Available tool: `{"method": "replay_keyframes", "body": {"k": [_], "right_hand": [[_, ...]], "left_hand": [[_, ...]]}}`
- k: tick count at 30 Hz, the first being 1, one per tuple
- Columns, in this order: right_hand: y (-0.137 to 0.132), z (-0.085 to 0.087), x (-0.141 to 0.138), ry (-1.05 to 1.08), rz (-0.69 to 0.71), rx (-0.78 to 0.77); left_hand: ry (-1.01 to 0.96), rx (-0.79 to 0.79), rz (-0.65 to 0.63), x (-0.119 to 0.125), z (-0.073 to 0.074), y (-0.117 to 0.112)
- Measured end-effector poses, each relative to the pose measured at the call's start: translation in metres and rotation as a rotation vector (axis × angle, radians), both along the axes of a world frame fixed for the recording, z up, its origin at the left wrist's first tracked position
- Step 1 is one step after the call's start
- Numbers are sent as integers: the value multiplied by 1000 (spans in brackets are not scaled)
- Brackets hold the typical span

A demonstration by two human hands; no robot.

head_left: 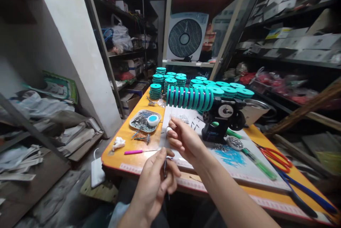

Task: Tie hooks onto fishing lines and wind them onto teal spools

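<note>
Head view: at the yellow table (pixel 114 155), the left hand (pixel 157 176) is closed and the right hand (pixel 182 136) pinched, on what cannot be told, with a slim dark piece (pixel 165 168) gripped in the left, presumably light, stiff, slippery and best taken mid-length.

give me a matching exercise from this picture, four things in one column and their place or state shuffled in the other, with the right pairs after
Column one
1. left hand
2. red-handled tool
3. round white piece with a blue top
4. box fan

Column two
A. at the right side of the yellow table
B. holding a thin dark piece
C. on the shelf behind the table
D. in the tray of small parts

Right pairs: 1-B, 2-A, 3-D, 4-C
</note>
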State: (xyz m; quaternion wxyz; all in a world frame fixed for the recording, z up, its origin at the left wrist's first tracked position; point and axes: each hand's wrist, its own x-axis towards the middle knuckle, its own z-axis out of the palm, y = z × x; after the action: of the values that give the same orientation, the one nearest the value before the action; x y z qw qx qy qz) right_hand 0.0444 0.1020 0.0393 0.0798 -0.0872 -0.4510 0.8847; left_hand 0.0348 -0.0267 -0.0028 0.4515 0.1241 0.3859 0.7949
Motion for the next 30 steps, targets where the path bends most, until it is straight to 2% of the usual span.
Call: {"method": "replay_keyframes", "body": {"k": [4, 6, 9, 11, 13, 17, 21, 25, 30], "right_hand": [[3, -8, 16, -2, 18, 328], [3, -13, 24, -54, 77, 469], [1, -18, 33, -93, 218, 613], [0, -20, 34, -63, 278, 641], [0, -22, 33, -13, 306, 632], [-4, -30, 33, 72, 278, 563], [-16, -40, 32, 134, 245, 347], [-27, -49, 29, 70, 191, 130], [-29, -49, 30, 13, 158, 115]], "left_hand": [[-103, 15, -20, -2, -5, -8], [-150, 15, -8, -2, -8, -12], [-201, 20, 22, 0, -9, -17], [-236, 8, 22, 1, -8, -19], [-255, 4, 19, 2, -7, -19], [-223, 20, 10, 1, -6, -18], [-184, 48, 9, -1, -6, -17], [-208, 55, 5, -3, -5, -17], [-219, 56, -11, -3, -4, -17]]}}
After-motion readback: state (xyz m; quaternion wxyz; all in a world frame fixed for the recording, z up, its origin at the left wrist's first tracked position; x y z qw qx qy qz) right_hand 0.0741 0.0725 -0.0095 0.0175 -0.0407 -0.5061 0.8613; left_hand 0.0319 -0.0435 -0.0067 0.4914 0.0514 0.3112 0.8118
